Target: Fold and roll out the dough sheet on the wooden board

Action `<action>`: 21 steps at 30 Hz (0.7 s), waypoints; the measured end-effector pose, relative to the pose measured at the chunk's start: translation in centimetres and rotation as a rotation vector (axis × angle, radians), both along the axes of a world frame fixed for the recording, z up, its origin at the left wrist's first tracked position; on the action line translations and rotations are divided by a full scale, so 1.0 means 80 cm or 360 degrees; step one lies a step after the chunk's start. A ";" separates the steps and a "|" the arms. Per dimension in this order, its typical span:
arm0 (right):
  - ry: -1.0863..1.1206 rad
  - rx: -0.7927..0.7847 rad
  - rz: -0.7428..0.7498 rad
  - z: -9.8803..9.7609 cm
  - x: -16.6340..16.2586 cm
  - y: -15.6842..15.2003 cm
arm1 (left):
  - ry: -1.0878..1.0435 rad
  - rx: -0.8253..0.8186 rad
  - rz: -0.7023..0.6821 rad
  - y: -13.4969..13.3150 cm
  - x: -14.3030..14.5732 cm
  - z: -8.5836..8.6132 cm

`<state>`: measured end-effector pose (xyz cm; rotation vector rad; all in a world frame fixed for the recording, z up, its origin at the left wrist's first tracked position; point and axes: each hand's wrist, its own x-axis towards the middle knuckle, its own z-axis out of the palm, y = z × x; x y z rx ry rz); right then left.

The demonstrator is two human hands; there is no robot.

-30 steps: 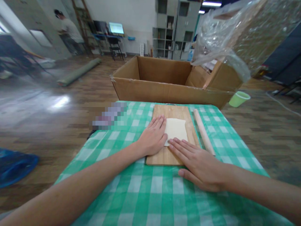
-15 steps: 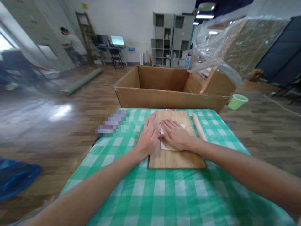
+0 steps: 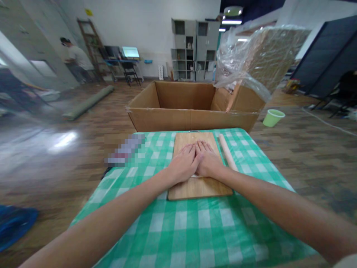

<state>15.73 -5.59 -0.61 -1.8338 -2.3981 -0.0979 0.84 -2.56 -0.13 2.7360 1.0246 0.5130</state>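
Head view: rest both palms down near the middle of a wooden cutting board [image 3: 200, 189], on top of a thin pale sheet [image 3: 197, 176]. See only a sliver of that sheet at the near side of the hands; cannot make out the covered outline. Lay the left hand [image 3: 182, 162] flat, with fingers close side by side and aimed away and to the right, the thumb set across the inner edge of the right hand [image 3: 208, 160]. Lay the right hand flat as well, with fingers nearly together and aimed away and slightly to the left, meeting the left fingertips over the sheet. Cannot tell about any pinch on the sheet beneath the fingers.

Find a pale rolling pin [image 3: 227, 152] just beside the board on the right, lengthwise on a green and white checked tablecloth [image 3: 178, 234]. Notice a metal loop [image 3: 194, 131] at the far end of the board. Make out little of a pixelated patch [image 3: 126, 150] at the left table edge. Just beyond the table, see a large cardboard box [image 3: 192, 119], and to the right, on the wood floor, a light green bucket [image 3: 273, 118]. Farther back on the left, spot a person [image 3: 79, 58] near the wall.
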 end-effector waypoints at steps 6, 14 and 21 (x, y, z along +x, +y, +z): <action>0.0070 -0.0058 -0.0053 -0.007 0.018 0.001 | 0.0153 0.0110 0.0118 0.017 0.003 -0.013; 0.0173 0.0015 0.0142 0.024 0.084 -0.042 | 0.0221 0.0276 0.0240 0.005 -0.019 -0.020; 0.0121 -0.0198 -0.0737 0.043 0.164 -0.097 | 0.0275 0.0220 -0.0122 0.000 -0.019 -0.005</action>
